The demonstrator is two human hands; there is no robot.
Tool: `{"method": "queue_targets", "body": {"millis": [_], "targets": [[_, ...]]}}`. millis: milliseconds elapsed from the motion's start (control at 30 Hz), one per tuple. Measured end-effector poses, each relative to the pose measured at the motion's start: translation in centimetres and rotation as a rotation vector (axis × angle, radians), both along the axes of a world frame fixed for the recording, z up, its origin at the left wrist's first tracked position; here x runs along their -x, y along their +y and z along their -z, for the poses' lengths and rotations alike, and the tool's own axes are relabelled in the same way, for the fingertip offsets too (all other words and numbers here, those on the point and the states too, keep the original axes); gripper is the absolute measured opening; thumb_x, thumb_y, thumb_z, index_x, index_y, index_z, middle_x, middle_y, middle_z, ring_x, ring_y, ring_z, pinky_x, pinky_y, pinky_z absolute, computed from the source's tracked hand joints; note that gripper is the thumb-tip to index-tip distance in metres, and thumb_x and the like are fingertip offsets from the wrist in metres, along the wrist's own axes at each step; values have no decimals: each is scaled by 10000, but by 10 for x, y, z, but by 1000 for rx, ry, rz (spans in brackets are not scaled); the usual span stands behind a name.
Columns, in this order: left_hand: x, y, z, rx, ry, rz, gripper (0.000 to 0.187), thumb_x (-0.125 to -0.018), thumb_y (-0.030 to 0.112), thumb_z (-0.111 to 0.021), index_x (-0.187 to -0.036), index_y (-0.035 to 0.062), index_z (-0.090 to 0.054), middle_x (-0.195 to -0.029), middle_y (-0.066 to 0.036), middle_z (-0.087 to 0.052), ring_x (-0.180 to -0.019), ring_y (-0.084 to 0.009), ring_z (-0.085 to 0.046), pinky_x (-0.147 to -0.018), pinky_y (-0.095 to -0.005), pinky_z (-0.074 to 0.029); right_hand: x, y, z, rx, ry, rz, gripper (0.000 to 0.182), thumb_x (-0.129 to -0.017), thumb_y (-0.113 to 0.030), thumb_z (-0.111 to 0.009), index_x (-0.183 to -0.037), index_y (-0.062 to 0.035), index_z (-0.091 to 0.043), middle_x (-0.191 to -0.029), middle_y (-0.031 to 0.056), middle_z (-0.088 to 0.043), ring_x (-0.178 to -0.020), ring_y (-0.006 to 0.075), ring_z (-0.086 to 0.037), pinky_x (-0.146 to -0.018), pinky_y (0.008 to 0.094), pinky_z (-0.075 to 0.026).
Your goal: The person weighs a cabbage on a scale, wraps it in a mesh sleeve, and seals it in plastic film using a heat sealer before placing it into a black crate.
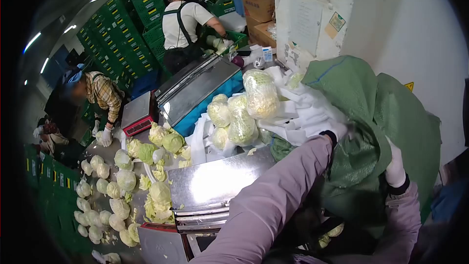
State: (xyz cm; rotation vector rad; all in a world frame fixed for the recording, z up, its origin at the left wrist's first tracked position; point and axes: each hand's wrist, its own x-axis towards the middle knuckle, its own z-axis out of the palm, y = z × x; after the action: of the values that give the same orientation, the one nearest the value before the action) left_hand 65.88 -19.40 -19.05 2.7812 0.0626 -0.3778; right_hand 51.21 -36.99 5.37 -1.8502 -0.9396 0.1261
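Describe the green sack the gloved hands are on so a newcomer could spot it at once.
Start at the white wall on the right; bulging in front of it is the green mesh sack. The left hand and right hand, both white-gloved, grip it. Unlike the clear-bagged cabbages beside it, it is opaque woven green.

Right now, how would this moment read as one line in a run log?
left hand: white-gloved, gripping big green mesh sack | right hand: white-gloved, gripping same sack | nearby: net-wrapped pale cabbages, shiny steel table
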Motion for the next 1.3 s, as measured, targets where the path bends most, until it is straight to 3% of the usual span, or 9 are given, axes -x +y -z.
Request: {"method": "queue_targets", "body": {"millis": [133,233,367,433,567,833,967,1167,1300], "targets": [[13,-3,3,49,54,9,653,-808,454,-573,-1313,55,-461,-1243,-112,-563,-1103,-302,-533,-956,-446,-365,-10,11,9,7,167,-125,410,-917,-213,-564,-1198,84,-551,-1217,160,-587,-1089,254,-554,-959,317,-391],[24,14,-11,343,68,-29,641,-779,434,-623,-1274,44,-504,-1207,-112,-589,-1050,-290,-560,-901,-404,-409,-16,5,21,-108,363,-105,380,-929,-190,-541,-1192,83,-560,-1221,130,-588,-1059,218,-561,-948,305,-398],[57,64,-62,859,63,-155,627,-739,407,-690,-1222,29,-560,-1160,-113,-624,-980,-274,-595,-828,-349,-467,-26,-6,39,-653,440,-6,333,-967,-134,-490,-1246,47,-500,-1205,128,-569,-1071,211,-557,-932,327,-425],[83,96,-88,973,-25,-239,619,-720,393,-724,-1196,22,-588,-1136,-113,-641,-945,-266,-613,-791,-321,-496,-40,-23,41,-415,61,72,308,-974,-111,-449,-1210,75,-519,-1239,142,-549,-1074,226,-556,-938,344,-424],[142,142,-124,1233,-289,-491,401,-738,252,-722,-1017,-29,-662,-912,-122,-675,-813,-198,-617,-740,-341,-499,-36,-8,33,-442,135,17,362,-977,-198,-461,-1197,82,-528,-1183,134,-585,-1051,212,-567,-917,331,-435],[230,208,-135,1692,-506,-939,287,-827,143,-654,-1050,-35,-619,-984,-97,-632,-889,-197,-603,-799,-325,-496,-14,11,15,-331,268,-82,405,-951,-256,-501,-1177,76,-546,-1108,105,-631,-979,174,-591,-861,296,-456],[249,296,-95,1842,-728,-1030,298,-862,184,-594,-1087,-11,-591,-1010,-121,-640,-918,-263,-623,-828,-352,-508,-10,7,20,-318,234,-75,402,-959,-236,-485,-1207,76,-534,-1147,112,-617,-1026,184,-575,-901,303,-437],[324,415,-14,1602,-831,-1363,334,-879,257,-568,-1107,14,-585,-1034,-131,-653,-962,-297,-626,-867,-397,-496,-3,7,31,-354,340,-103,420,-965,-237,-483,-1253,69,-505,-1204,106,-590,-1080,189,-554,-949,310,-412],[378,464,48,1717,-984,-1613,546,-732,231,-725,-1140,-100,-577,-1075,-180,-642,-909,-292,-643,-814,-370,-515,9,22,18,29,219,-29,466,-951,-246,-506,-1307,51,-467,-1275,118,-554,-1162,219,-519,-1009,330,-375]]}}
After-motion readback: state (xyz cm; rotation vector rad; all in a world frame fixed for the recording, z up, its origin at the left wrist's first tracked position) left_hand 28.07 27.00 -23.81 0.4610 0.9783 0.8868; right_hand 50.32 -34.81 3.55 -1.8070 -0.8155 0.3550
